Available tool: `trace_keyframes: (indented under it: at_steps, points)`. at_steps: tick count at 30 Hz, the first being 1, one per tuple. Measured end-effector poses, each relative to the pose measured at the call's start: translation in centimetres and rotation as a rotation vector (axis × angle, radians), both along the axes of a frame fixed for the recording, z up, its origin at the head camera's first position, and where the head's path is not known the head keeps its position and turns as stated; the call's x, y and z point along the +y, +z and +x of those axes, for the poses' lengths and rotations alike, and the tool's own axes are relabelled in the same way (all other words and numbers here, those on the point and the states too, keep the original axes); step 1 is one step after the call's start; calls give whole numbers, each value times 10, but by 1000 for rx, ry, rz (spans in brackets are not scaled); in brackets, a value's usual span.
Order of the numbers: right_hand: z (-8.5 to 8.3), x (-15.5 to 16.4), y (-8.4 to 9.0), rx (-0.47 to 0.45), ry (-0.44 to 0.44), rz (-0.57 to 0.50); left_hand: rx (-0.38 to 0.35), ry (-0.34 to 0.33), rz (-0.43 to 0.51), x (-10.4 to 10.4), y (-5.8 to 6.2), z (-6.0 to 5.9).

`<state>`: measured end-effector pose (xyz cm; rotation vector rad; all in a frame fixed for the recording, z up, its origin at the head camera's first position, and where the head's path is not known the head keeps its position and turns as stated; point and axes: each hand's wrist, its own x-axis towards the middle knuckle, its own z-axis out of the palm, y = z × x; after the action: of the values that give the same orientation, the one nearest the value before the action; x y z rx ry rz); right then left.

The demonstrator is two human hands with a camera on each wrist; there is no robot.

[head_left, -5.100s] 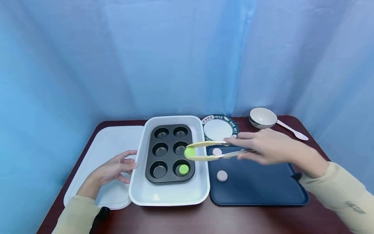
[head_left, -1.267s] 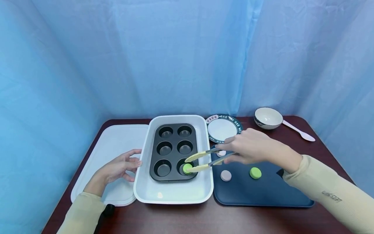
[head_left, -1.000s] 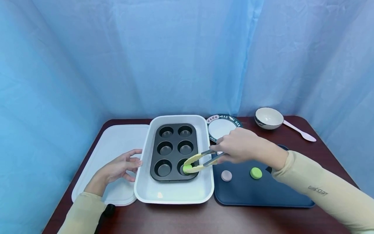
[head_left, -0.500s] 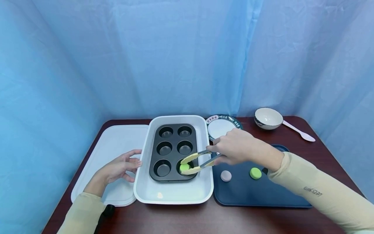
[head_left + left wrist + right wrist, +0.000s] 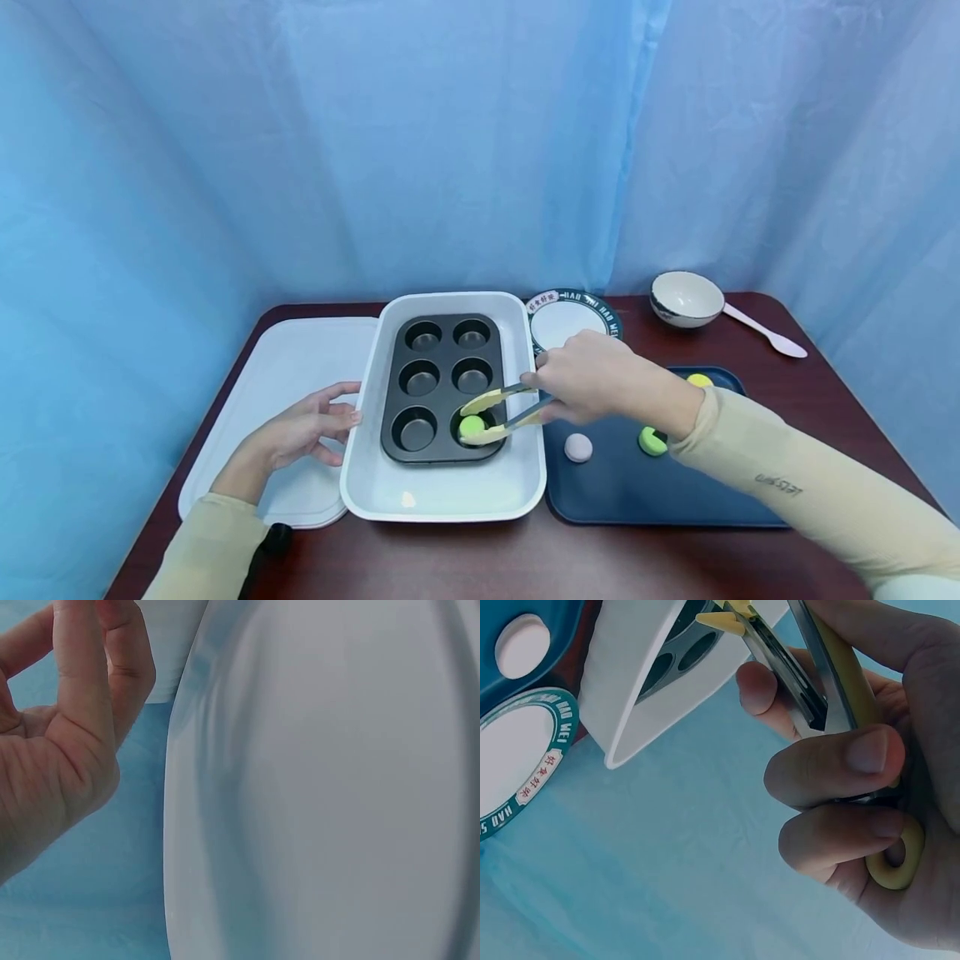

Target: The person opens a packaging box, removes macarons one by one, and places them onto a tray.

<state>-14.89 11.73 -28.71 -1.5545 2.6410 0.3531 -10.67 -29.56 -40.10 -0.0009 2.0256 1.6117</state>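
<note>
My right hand (image 5: 570,387) grips yellow-tipped metal tongs (image 5: 501,412), seen close in the right wrist view as tongs (image 5: 795,675) held by curled fingers (image 5: 832,769). The tong tips bracket a green macaron (image 5: 472,426) in the near right cup of a dark muffin tin (image 5: 441,367). I cannot tell whether they squeeze it. The tin sits in a white baking dish (image 5: 442,496). My left hand (image 5: 300,429) rests on a white board (image 5: 277,367), its relaxed fingers (image 5: 82,690) at the dish's left rim (image 5: 180,825).
A blue tray (image 5: 645,496) right of the dish holds a pink macaron (image 5: 577,447), a green macaron (image 5: 649,441) and a yellow-green one (image 5: 699,380). Behind stand a patterned plate (image 5: 570,321), a bowl (image 5: 684,298) and a white spoon (image 5: 765,333). Blue curtains enclose the table.
My right hand has slid left, lowering the tong tips round the green macaron in the near right cup. Five seconds ago the tongs carried another green macaron. The left hand has stayed put.
</note>
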Motion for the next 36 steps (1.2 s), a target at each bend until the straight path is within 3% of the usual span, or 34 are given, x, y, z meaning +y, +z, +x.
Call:
trace_keyframes:
  at_steps: [18, 29, 36]
  points:
    - [6, -8, -7, -23, -38, 37, 2, -12, 0, 0, 0, -1]
    - [12, -1, -9, 144, 28, 28, 2, -9, -4, 0, -1, -1]
    - [15, -3, -7, 144, -4, 38, 9, -3, -22, 0, 1, 0]
